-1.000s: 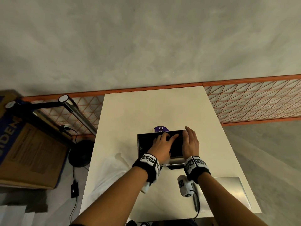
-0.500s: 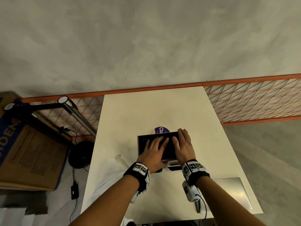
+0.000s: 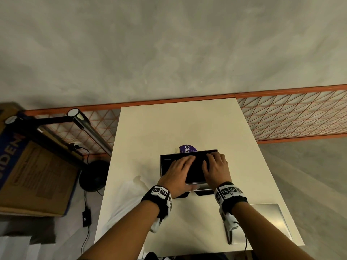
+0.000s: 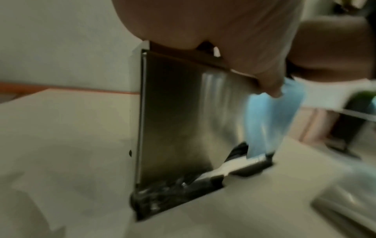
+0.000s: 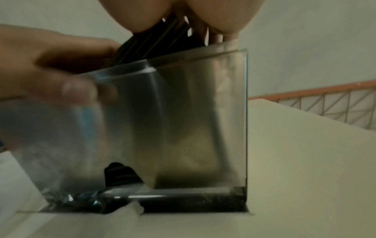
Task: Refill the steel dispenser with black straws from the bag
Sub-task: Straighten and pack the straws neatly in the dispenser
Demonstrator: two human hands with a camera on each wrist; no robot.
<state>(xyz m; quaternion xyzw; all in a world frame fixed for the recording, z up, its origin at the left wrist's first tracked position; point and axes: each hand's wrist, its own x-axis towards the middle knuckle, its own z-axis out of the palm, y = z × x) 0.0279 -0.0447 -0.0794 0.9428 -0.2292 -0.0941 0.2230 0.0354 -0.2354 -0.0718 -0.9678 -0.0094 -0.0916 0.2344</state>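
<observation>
The steel dispenser [image 3: 163, 167] stands in the middle of the white table [image 3: 169, 124], its top open and packed with black straws [image 3: 196, 171]. My left hand [image 3: 183, 166] and right hand [image 3: 216, 164] lie side by side, fingers straight, pressing on the straws. In the right wrist view the straws [image 5: 154, 41] show between my palm and the dispenser's [image 5: 193, 120] rim. My left thumb [image 4: 270, 87] hangs over the dispenser's front face [image 4: 179, 120]. More straws sit in its bottom slot [image 4: 173, 193]. A pale plastic bag [image 3: 124, 199] lies to the left.
A flat steel lid [image 3: 268, 220] lies at the table's near right corner. A purple label [image 3: 187, 149] sits behind the dispenser. Off the left edge are a lamp [image 3: 88, 128] and a cardboard box [image 3: 33, 175]. Orange mesh fencing [image 3: 291, 117] runs behind.
Both hands have drawn back a little toward me and spread flat on the straws. The right hand's fingers have come in from the dispenser's right edge. The dispenser has stayed put.
</observation>
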